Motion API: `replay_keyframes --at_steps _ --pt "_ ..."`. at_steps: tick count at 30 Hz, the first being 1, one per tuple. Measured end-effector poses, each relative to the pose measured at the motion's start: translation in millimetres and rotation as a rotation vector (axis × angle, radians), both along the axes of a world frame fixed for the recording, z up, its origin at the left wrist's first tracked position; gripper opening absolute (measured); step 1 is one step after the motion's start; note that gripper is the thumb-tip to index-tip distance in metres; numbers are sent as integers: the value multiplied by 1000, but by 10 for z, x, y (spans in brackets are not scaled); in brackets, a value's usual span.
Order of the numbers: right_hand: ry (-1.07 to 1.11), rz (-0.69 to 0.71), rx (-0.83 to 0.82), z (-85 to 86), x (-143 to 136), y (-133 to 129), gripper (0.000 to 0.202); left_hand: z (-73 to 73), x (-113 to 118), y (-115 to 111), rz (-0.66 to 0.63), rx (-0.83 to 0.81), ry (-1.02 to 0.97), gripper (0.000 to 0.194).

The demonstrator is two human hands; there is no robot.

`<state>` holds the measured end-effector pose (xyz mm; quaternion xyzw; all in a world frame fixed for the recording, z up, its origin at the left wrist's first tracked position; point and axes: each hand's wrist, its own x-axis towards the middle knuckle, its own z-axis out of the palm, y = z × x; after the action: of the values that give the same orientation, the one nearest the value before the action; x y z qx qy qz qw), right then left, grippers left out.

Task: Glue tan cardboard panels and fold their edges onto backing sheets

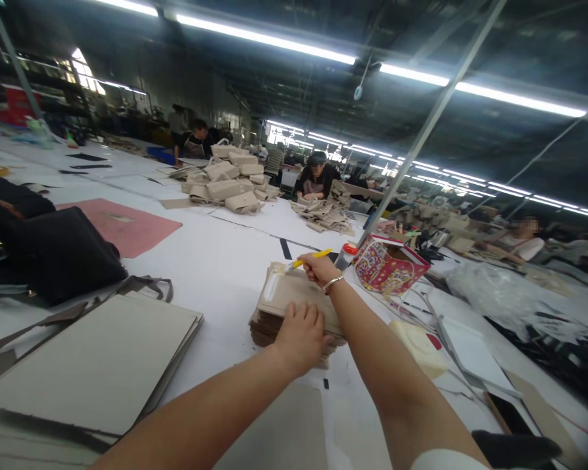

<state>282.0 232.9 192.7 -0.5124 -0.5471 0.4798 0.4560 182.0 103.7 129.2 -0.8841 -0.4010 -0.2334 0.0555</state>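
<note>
Much white tabletop [220, 267] lies bare between the beige boards [98, 359] and the tan stack [289, 290]; a red box [389, 266] bounds the right. Fingers slightly spread, the left hand [300, 336] rests on the stack. The right hand [318, 269] pinches a yellow brush [294, 264] over its far edge.

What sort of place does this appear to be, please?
Probably a sewing or bag-making workshop: there are heaped beige fabric pieces, a brush in the right hand over a stack of cut pieces, and other people working at long tables.
</note>
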Motion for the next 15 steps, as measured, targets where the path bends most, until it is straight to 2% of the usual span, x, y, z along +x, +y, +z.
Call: replay_keyframes --at_steps 2,5,8,11,15 --pt "-9 -75 13 -21 118 45 16 18 -5 2 -6 -4 -6 49" --pt "-45 -179 14 -43 424 -55 14 102 -21 -4 -15 -31 -4 41" --pt "-99 -290 18 -19 825 -316 14 227 -35 17 -32 -76 30 30" --pt "-167 -401 38 49 1140 -605 15 352 -37 100 -53 -126 113 28" --pt "-265 -438 106 143 1260 -842 13 498 -16 242 -101 -139 288 30"
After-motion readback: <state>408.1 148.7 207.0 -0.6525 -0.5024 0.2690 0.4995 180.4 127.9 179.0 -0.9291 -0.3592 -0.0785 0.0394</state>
